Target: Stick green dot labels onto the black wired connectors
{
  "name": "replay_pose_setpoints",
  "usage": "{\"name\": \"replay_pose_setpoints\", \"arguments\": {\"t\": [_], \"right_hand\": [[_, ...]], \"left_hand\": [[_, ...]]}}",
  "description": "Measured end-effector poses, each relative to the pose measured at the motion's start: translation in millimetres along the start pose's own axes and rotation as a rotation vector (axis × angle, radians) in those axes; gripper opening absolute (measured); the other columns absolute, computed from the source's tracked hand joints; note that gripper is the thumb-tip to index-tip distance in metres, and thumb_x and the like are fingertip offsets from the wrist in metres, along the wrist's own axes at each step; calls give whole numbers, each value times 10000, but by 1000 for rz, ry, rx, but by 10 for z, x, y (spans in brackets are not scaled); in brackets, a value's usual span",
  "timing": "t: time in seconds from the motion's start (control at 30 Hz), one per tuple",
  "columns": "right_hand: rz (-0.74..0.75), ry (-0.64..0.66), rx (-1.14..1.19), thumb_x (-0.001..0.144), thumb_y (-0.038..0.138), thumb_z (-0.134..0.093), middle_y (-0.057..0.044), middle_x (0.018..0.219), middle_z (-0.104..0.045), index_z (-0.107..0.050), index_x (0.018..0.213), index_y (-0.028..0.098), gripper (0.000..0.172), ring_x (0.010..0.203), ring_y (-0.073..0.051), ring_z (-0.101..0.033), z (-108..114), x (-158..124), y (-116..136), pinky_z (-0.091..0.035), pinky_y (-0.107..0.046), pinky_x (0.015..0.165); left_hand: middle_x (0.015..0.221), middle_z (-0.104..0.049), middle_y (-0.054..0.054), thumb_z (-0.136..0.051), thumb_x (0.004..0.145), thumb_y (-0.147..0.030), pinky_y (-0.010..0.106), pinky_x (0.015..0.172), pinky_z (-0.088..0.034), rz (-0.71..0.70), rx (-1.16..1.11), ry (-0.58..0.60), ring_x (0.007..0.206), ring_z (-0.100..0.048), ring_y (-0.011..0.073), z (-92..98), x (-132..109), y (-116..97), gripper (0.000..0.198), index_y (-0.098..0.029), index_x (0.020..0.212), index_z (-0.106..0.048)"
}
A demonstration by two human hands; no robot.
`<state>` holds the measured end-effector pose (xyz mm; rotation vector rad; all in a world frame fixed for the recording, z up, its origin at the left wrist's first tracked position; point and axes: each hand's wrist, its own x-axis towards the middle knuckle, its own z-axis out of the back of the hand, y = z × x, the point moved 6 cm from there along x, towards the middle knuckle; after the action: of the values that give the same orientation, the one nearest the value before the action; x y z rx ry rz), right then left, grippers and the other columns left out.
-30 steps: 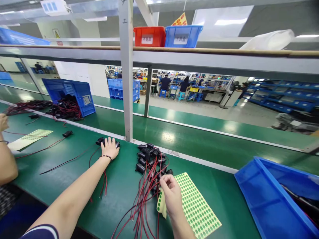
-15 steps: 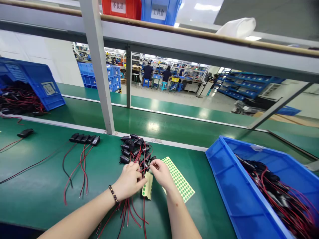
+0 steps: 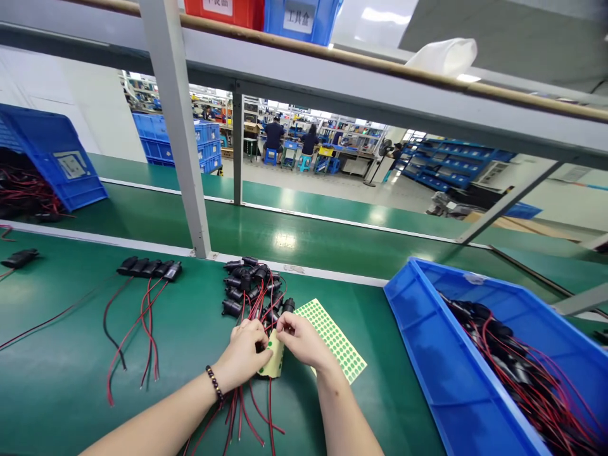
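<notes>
A small piece of pale yellow sticker sheet [image 3: 273, 362] with green dots is pinched between the thumb and fingers of my left hand [image 3: 242, 351]. The fingertips of my right hand [image 3: 304, 342] are closed together at its upper edge; whatever is between them is too small to see. Behind my hands lies a pile of black cylindrical parts [image 3: 247, 282], their red and black wires running toward me under my left hand. A larger sheet of green dot stickers [image 3: 339, 345] lies flat beyond my right hand, partly covered by it.
A blue bin [image 3: 418, 354] of wired black parts stands at right, and another blue bin [image 3: 61, 158] lies tipped at far left. Several wired parts [image 3: 149, 268] sit in a row left of the pile. A grey post [image 3: 178, 139] rises at the table's back edge.
My right hand has moved left and down to the small sticker piece, which has tilted and shifted slightly left. The whole view has shifted a little to the right.
</notes>
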<state>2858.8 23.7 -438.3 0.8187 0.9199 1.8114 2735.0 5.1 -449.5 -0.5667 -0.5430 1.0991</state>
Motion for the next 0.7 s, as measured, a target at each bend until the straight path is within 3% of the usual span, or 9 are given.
{"name": "replay_pose_setpoints", "arguments": {"t": [0.13,0.23,0.43,0.7], "right_hand": [[130,-253,44,718,92,-509,-22,883,-529,-582,733,188,121,757,-124,-509,62,-22,194,-413,-240,654],[202,-409,4,756,127,-524,-39,878,-501,-613,782,193,114,815,-145,-508,37,-76,294,-425,-271,708],[234,-395,-100,793,147,-511,-40,815,-496,-621,845,189,129,778,-148,-508,-153,-108,332,-426,-285,691],[202,-412,-92,776,131,-518,-29,797,-492,-599,790,183,97,766,-142,-506,-149,-89,335,-421,-280,688]], "left_hand": [[675,-490,-12,-510,713,-233,266,676,-330,47,-222,-65,717,-452,151,66,63,115,143,-167,595,-464],[645,-479,-17,-479,767,-312,237,602,-335,94,-400,-116,639,-437,134,107,77,180,188,-166,647,-479],[658,-497,-13,-465,791,-310,230,618,-346,48,-400,-166,644,-451,131,170,44,126,195,-162,669,-503],[691,-539,5,-471,791,-248,262,703,-348,-49,-178,-217,716,-486,150,205,24,84,158,-173,670,-538]]}}
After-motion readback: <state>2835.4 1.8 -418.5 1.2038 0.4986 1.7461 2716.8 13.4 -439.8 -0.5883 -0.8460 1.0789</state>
